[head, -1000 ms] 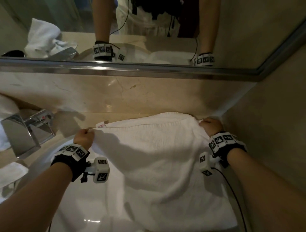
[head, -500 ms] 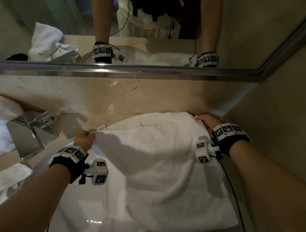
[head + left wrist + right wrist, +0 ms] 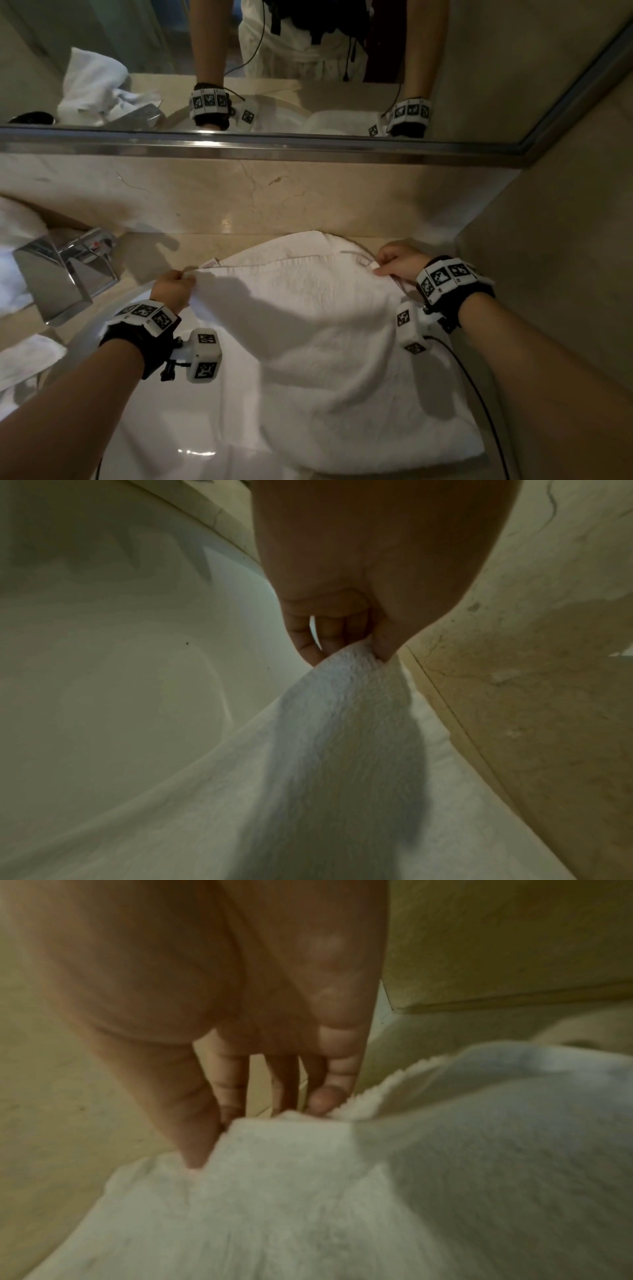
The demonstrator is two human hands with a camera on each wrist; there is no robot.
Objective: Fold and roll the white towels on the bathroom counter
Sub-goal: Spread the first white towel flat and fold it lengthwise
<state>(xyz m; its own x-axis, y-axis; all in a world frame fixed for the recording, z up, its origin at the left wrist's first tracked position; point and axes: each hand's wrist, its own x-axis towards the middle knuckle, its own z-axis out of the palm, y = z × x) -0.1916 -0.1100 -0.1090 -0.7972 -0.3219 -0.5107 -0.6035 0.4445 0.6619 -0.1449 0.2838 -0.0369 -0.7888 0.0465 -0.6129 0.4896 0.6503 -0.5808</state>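
The white towel lies spread over the right side of the sink and onto the bathroom counter, its far edge running left to right along the back wall, just below the mirror. Its body hangs toward the person, so the cloth lies on the near side of both grips.

The left hand pinches the far left corner between thumb and curled fingers; the left wrist view shows the cloth bunched in that pinch above the basin. The right hand pinches the far right corner near the side wall, thumb against fingertips, with the hem folded up between them in the right wrist view. Both arms reach forward, wrists about level, palms down, the towel edge stretched between them.

The fold probably turns on that stretched edge: with both corners held at the far side, pulling them toward the body would lay the far half over the near half.

A tap stands left of the sink, with more white towels beside it.
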